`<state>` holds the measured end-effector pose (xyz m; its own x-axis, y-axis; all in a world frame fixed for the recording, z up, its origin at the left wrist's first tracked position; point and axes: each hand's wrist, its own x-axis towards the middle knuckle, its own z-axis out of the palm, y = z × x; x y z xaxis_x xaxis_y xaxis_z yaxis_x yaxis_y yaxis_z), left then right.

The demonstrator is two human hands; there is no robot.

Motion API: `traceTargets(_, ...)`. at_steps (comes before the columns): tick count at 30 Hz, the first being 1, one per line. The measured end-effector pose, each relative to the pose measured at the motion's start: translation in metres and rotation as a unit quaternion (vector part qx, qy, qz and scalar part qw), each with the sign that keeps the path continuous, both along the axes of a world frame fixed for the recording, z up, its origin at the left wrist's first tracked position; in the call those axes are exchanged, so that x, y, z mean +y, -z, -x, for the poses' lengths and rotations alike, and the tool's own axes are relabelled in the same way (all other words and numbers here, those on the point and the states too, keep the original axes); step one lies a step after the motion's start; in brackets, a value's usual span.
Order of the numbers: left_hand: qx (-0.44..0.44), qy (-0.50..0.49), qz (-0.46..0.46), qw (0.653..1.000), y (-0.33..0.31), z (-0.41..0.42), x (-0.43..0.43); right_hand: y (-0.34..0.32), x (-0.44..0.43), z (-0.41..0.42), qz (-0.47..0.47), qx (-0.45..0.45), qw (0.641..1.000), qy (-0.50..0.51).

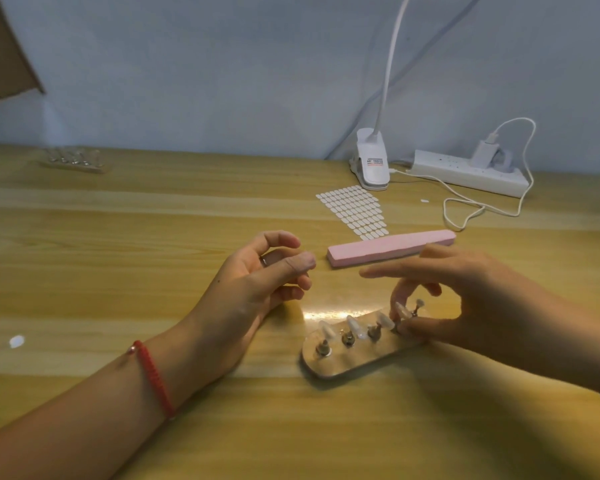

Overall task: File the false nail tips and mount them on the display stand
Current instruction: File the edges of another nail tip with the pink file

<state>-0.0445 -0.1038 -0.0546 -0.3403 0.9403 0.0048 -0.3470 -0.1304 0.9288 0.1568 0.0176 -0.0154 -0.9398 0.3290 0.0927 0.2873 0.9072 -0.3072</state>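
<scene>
A clear display stand (329,365) lies on the wooden table in front of me, with a row of small metal posts. Pale nail tips sit on three of them (353,325). My right hand (465,299) is over the stand's right end. Its thumb and a finger pinch a nail tip (401,310) at the fourth post. A fifth post (419,304) shows just behind. My left hand (260,282) hovers left of the stand, fingers loosely curled, holding nothing. A pink buffer block (388,248) lies behind the hands.
A sheet of white adhesive tabs (355,211) lies behind the buffer. A white clip lamp (373,164), a power strip (465,171) and its cable (465,209) stand at the back right. Another stand (71,161) is at the far left, and a white scrap (16,341) at the near left.
</scene>
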Motion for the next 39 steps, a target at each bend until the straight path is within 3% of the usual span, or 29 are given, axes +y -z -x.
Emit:
traceTargets(6,-0.004,-0.015,0.001,1.0,0.0,0.0,-0.001,0.009,-0.008,-0.007,-0.172,0.113,0.978,-0.029)
traceTargets(9,0.027,-0.043,-0.014,0.999,0.0,0.001,-0.003,-0.006,-0.004,-0.007,-0.095,0.2,0.975,0.02)
traceTargets(12,0.08,-0.037,-0.028,0.996,-0.002,-0.003,-0.006,-0.017,-0.009,0.009,0.024,0.225,0.973,0.036)
traceTargets(17,0.073,0.061,-0.013,0.995,-0.007,-0.005,-0.011,-0.011,-0.023,0.041,0.072,0.207,0.976,-0.013)
traceTargets(22,0.075,0.025,0.005,0.997,-0.007,-0.003,-0.009,-0.009,-0.007,0.04,0.055,0.179,0.981,-0.054)
traceTargets(25,0.073,0.004,0.005,0.997,-0.007,-0.003,-0.007,-0.008,0.028,0.029,0.038,0.147,0.988,0.01)
traceTargets(28,0.104,0.009,-0.004,0.995,-0.006,-0.004,-0.007,0.01,0.057,0.026,-0.009,0.031,0.996,0.08)
traceTargets(30,0.112,0.006,-0.011,0.994,-0.006,-0.004,-0.008,0.019,0.062,0.027,-0.022,0.013,0.996,0.089)
traceTargets(33,0.12,-0.012,-0.015,0.993,-0.004,-0.004,-0.007,0.013,0.056,0.027,-0.07,0.073,0.99,0.099)
traceTargets(36,0.11,-0.04,-0.02,0.993,-0.002,-0.004,-0.005,-0.002,0.04,0.023,0.072,0.229,0.968,0.078)
traceTargets(39,0.104,-0.05,-0.018,0.993,-0.002,-0.004,-0.005,-0.008,0.01,0.019,0.138,0.269,0.953,0.02)
